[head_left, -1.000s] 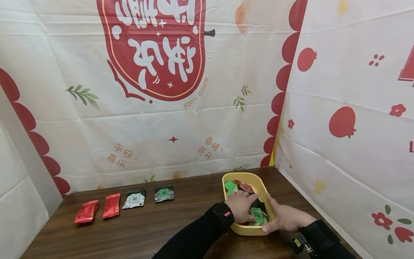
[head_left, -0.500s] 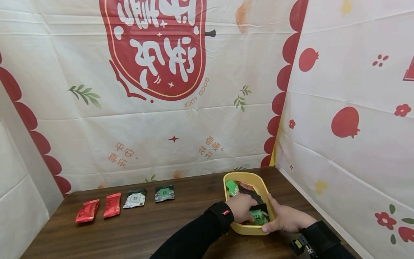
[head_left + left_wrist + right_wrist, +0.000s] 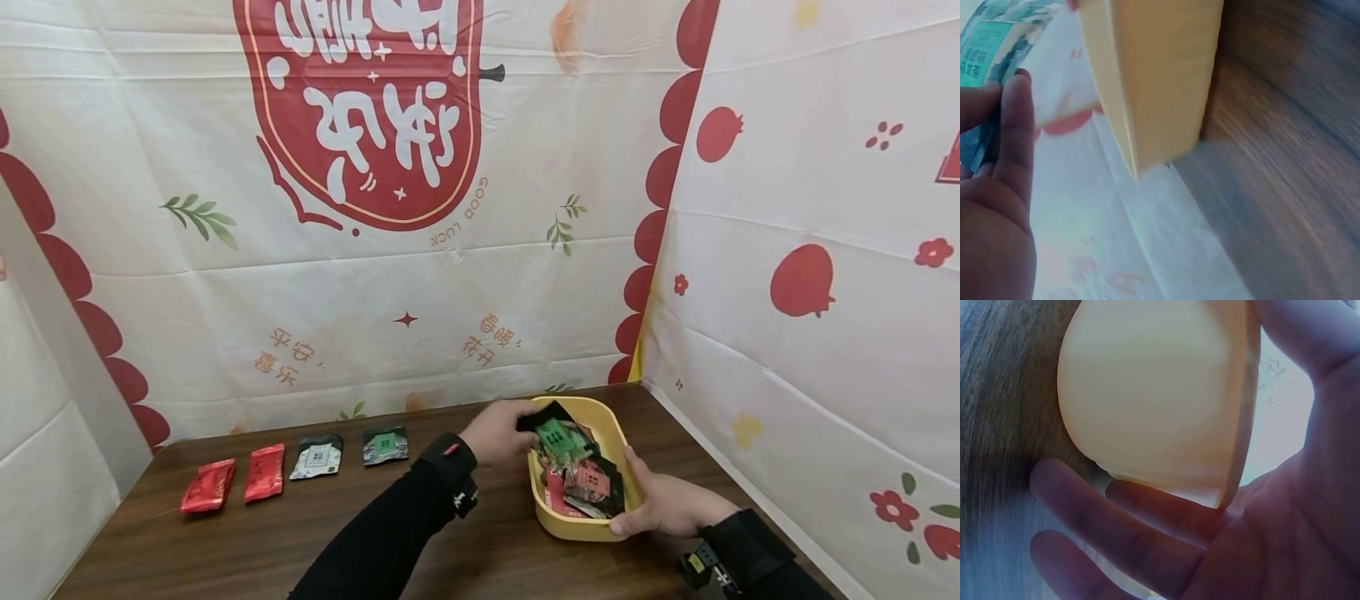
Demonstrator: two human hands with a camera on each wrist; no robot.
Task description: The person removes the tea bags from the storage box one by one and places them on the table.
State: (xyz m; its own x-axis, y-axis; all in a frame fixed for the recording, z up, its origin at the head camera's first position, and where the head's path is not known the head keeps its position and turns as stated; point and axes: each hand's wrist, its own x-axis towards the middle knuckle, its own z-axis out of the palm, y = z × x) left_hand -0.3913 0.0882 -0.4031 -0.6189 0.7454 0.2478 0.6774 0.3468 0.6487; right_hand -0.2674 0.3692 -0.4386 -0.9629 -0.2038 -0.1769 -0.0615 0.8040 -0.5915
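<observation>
My left hand pinches a black packet with a green label and holds it above the far left rim of a yellow tub. In the left wrist view the packet sits between thumb and fingers of that hand, beside the tub wall. The tub holds several more packets, red and black ones. My right hand grips the tub's near right corner, thumb on the rim and fingers under the base. The tub looks tipped up on that side.
A row of packets lies on the dark wooden table at the left: two red ones, a white and black one and a black one with a green label. Printed cloth walls close the back and right.
My left hand has come up out of the tub with the black and green packet and moved left and away. The right hand stays on the tub.
</observation>
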